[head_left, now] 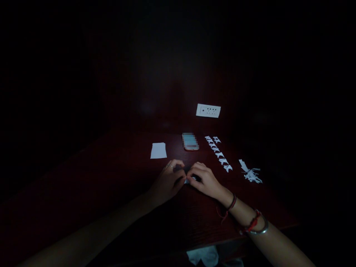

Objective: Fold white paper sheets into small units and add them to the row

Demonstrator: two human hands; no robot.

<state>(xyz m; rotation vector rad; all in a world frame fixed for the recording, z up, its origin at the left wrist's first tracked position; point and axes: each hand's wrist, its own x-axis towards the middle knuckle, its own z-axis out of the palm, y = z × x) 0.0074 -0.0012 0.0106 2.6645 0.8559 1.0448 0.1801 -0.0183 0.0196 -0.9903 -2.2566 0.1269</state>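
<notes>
Two hands, left hand [166, 183] and right hand [205, 178], are pinching a small white paper piece [187, 181] between meeting fingertips, its form too dim to make out: reading as unfinished. Row of shaped pieces [218, 155], lying rightward on the table [133, 159], reading as done; white sheet [158, 151], lying beyond the left hand, reading as remaining. Forearms [125, 214] are slanting inward, knuckles arching.
</notes>
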